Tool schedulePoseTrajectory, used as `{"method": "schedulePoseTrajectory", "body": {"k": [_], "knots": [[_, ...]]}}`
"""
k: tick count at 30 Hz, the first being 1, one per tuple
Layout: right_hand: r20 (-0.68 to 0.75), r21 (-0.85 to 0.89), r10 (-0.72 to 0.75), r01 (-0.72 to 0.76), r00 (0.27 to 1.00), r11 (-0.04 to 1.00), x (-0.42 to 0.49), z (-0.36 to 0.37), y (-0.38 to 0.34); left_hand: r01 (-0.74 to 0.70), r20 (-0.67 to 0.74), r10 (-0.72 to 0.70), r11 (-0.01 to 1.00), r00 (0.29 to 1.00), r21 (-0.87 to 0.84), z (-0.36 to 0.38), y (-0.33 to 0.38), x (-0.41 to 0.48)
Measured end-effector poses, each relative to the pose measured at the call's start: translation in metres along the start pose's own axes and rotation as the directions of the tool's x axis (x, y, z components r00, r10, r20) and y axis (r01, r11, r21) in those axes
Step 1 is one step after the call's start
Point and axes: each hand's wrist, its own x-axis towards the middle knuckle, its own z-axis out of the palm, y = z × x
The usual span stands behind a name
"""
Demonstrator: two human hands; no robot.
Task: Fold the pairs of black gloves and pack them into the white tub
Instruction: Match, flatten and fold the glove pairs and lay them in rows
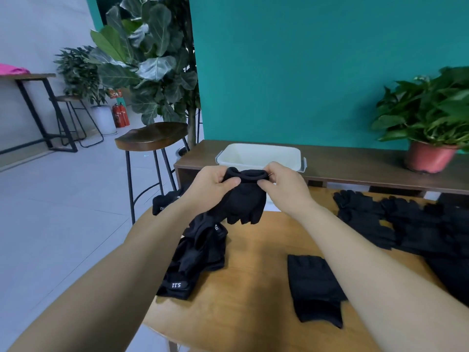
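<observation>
Over a light wooden table, the left hand and right hand each keep a closed grip, pinching the cuff of a raised black fabric glove. Bare tabletop lies between a heap of black gloves at the left edge and a flat black glove. A white plastic tub stands just behind on a dark wooden shelf.
</observation>
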Motion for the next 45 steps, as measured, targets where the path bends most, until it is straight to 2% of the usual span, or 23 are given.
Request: {"method": "schedulePoseTrajectory", "body": {"k": [3, 6, 9, 12, 15, 17, 19, 21, 25, 28, 31, 35, 41, 45], "knots": [[-0.079, 0.001, -0.013, 0.013, 0.997, 1.0, 0.021, -0.002, -0.014, -0.04, -0.081, 0.04, 0.999, 0.996, 0.0, -0.012, 0.008, 0.018], [-0.181, 0.027, -0.024, 0.03, 0.983, 0.999, 0.048, -0.005, -0.027, -0.058, -0.158, 0.041, 0.992, 0.987, -0.108, -0.024, 0.017, 0.033], [-0.048, -0.109, -0.03, 0.024, 0.998, 0.994, 0.063, -0.007, -0.032, 0.0, -0.119, -0.012, 0.995, 0.993, -0.099, -0.032, 0.012, 0.043], [-0.107, -0.017, -0.039, 0.037, 0.994, 0.999, 0.076, -0.013, -0.033, -0.012, -0.137, -0.007, 0.991, 0.991, -0.134, -0.038, 0.011, 0.052], [0.017, -0.079, -0.031, 0.032, 0.999, 0.996, 0.083, -0.013, -0.032, 0.004, -0.127, -0.021, 0.992, 0.992, -0.128, -0.04, 0.01, 0.058], [0.044, 0.015, 0.001, -0.002, 0.999, 1.0, 0.082, -0.015, -0.028, 0.013, -0.102, -0.03, 0.988, 0.994, -0.156, -0.039, 0.01, 0.059], [0.042, 0.194, 0.027, -0.034, 0.999, 0.98, 0.078, -0.024, -0.024, -0.001, -0.084, -0.017, 0.979, 0.996, -0.205, -0.036, 0.012, 0.056], [0.097, 0.253, 0.053, -0.076, 0.994, 0.964, 0.067, -0.035, -0.017, 0.011, -0.014, -0.015, 0.974, 1.0, -0.226, -0.027, 0.016, 0.05], [0.283, 0.156, 0.148, -0.198, 0.948, 0.968, 0.029, -0.045, 0.022, 0.139, 0.212, -0.088, 0.961, 0.973, -0.238, 0.011, 0.004, 0.032], [0.325, 0.154, 0.236, -0.297, 0.916, 0.942, -0.002, -0.055, 0.053, 0.246, 0.341, -0.134, 0.919, 0.93, -0.309, 0.045, -0.004, 0.018], [0.302, 0.177, 0.3, -0.362, 0.905, 0.915, -0.028, -0.067, 0.075, 0.304, 0.381, -0.173, 0.898, 0.908, -0.318, 0.071, -0.004, 0.011], [0.282, 0.247, 0.306, -0.377, 0.909, 0.893, -0.05, -0.082, 0.086, 0.308, 0.394, -0.175, 0.901, 0.902, -0.305, 0.096, 0.005, 0.01], [0.202, 0.339, 0.308, -0.362, 0.93, 0.869, -0.067, -0.093, 0.094, 0.336, 0.366, -0.217, 0.892, 0.905, -0.302, 0.118, 0.02, 0.009], [0.124, 0.358, 0.304, -0.329, 0.944, 0.874, -0.073, -0.095, 0.103, 0.34, 0.295, -0.249, 0.886, 0.922, -0.315, 0.128, 0.023, 0.006]]}}
